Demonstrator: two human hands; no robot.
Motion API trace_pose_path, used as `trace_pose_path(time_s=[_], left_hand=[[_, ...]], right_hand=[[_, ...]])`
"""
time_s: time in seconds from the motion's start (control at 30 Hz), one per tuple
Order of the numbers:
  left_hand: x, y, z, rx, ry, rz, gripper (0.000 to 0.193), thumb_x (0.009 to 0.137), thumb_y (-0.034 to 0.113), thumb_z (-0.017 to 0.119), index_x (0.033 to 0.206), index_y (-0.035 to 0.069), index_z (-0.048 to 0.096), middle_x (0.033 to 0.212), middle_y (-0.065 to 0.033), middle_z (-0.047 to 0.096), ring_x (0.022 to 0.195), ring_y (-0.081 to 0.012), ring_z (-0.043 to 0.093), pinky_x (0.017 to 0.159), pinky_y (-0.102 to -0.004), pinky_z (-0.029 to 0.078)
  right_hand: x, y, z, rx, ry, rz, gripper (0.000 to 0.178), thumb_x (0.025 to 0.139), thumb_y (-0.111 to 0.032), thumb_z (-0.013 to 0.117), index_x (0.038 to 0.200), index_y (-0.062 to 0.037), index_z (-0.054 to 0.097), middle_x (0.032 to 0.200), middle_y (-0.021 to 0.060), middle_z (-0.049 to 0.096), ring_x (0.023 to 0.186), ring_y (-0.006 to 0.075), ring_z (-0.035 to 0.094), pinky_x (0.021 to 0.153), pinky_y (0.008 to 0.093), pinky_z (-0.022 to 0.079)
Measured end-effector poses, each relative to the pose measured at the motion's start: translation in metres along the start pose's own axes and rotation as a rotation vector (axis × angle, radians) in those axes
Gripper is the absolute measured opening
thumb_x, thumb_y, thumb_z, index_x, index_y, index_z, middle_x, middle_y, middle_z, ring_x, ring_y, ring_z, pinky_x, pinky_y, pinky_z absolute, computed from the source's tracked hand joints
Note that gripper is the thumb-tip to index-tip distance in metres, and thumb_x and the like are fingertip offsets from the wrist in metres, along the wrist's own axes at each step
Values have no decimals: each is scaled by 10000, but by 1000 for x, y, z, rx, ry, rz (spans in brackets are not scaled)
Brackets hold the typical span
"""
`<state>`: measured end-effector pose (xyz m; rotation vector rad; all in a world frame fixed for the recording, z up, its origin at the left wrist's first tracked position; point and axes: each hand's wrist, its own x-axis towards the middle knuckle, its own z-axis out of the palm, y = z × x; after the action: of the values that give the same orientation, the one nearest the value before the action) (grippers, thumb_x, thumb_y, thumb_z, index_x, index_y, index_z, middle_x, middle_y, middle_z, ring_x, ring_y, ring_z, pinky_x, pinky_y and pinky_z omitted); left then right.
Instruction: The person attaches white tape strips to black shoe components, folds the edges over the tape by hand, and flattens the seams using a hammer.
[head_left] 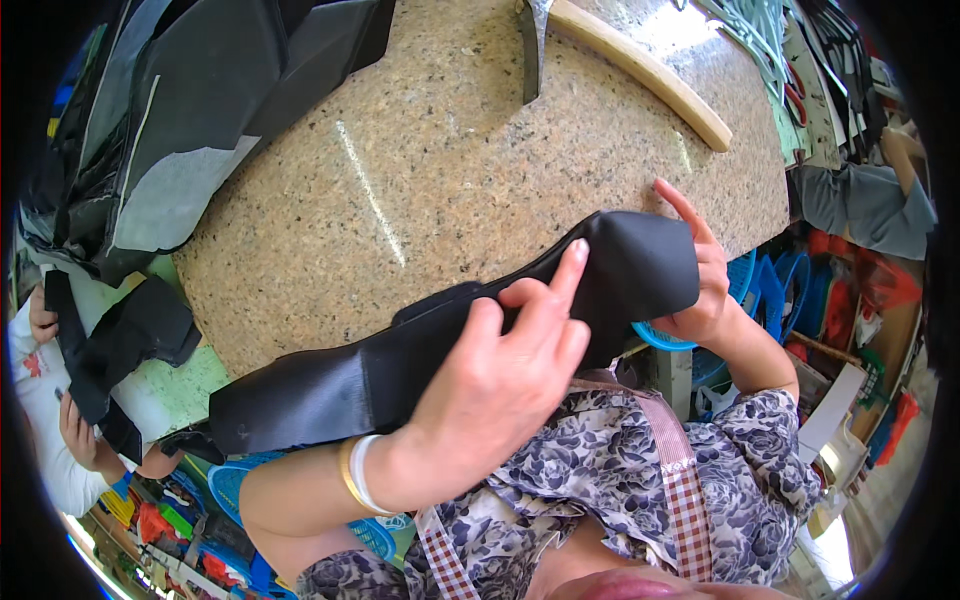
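Observation:
A long black leather-like piece [310, 400] lies along the near edge of the granite tabletop, its right end raised and rounded. My left hand [510, 370] rests on top of it, the index finger stretched to the folded upper edge and the other fingers bent. At the right end, my right hand [705, 285] grips the piece from the side, index finger sticking out and up; its thumb is hidden. Farther off on the stone lies a hammer [640, 70] with a curved wooden handle and dark metal head.
Black sheets with pale backing [220, 100] are heaped at the far left of the granite top [400, 170]. On the left, another person's hands [80, 430] hold a black piece [135, 330]. Pale strips [755, 40] and red-handled scissors [795, 95] lie far right. Blue baskets [740, 280] stand below the edge.

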<state>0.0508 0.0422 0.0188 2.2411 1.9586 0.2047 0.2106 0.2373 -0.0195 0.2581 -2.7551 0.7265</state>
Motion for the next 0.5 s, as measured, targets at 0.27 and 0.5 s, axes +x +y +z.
trace_pose_path(time_s=[0.27, 0.5], left_hand=[[21, 18, 22, 293, 82, -109, 160, 822, 166, 552, 948, 68, 542, 1435, -212, 470, 812, -187, 516, 587, -273, 370], [-57, -17, -12, -4, 176, -133, 278, 741, 110, 631, 1011, 42, 643, 1193, -72, 654, 978, -220, 615, 874, -393, 503]], right_hand=[[12, -23, -6, -115, 482, 445, 210, 916, 9, 568, 1108, 59, 639, 1132, 199, 679, 1052, 289, 677, 906, 373, 532], [-3, -33, -2, -381, -36, 351, 534, 874, -353, 642, 1295, -32, 572, 1355, 149, 563, 1271, 313, 531, 1072, 447, 399]])
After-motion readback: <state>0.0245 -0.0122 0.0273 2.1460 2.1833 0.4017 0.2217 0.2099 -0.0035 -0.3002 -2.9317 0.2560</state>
